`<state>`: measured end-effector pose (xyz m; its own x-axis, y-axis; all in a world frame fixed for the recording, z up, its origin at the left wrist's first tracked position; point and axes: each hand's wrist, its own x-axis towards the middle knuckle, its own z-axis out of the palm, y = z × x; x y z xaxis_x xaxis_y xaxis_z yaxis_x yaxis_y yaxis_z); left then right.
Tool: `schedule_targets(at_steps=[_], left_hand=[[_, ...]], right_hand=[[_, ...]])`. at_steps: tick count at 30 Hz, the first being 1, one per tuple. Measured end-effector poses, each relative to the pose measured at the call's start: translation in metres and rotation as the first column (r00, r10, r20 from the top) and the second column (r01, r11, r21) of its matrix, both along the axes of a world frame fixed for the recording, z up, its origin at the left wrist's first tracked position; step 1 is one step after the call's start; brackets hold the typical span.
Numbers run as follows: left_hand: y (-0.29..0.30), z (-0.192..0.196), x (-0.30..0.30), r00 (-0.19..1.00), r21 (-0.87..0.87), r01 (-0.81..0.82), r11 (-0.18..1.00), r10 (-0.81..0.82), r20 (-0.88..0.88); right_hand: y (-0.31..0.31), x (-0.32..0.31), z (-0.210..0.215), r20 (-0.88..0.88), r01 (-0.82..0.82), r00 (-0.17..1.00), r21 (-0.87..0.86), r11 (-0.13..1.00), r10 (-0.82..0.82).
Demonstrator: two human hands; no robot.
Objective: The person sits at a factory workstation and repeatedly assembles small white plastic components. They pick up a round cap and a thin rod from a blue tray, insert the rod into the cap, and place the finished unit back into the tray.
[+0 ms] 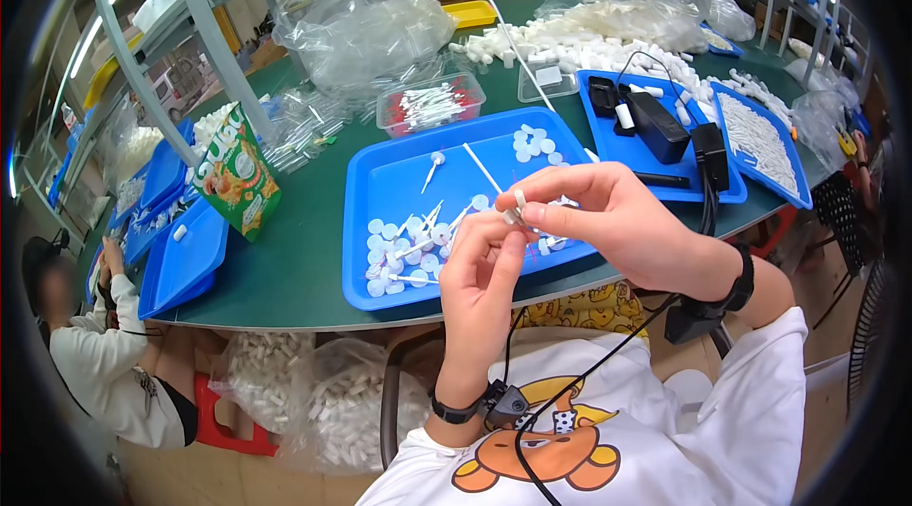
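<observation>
Over the blue tray point(357, 211), my left hand point(483, 268) and my right hand point(622, 221) meet with pinched fingertips on a small white plastic piece point(513, 214). Its exact shape is partly covered by the fingers. A thin white stick point(481, 167) slants up from beside the fingertips; whether it is held or lies in the tray I cannot tell. Under my hands the tray carries many translucent round caps point(378, 245), some with white stems. One stemmed cap point(437, 159) lies apart from them, and another cluster of caps point(535, 143) sits at the tray's far right.
Behind the tray stands a clear tub point(429, 105) of white sticks. A second blue tray point(600, 126) with black devices lies at right, beside a tray of white parts point(760, 150). At left are a green snack bag point(239, 173) and stacked trays point(185, 254); a co-worker point(109, 354) sits there.
</observation>
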<state>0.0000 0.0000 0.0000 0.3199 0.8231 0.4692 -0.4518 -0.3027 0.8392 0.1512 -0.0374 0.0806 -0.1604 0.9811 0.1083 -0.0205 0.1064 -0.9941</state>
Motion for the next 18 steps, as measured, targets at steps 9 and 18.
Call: schedule_targets(at_steps=[9,18], left_hand=[[-0.014,0.002,0.004,0.986,0.017,0.148,0.989,-0.149,0.077],[-0.016,0.000,-0.002,0.977,-0.040,0.212,0.977,-0.211,0.024]], right_hand=[[-0.027,-0.001,-0.014,-0.104,0.102,0.990,0.088,0.991,-0.093],[-0.056,0.022,-0.031,-0.379,0.312,0.882,0.024,0.950,-0.280]])
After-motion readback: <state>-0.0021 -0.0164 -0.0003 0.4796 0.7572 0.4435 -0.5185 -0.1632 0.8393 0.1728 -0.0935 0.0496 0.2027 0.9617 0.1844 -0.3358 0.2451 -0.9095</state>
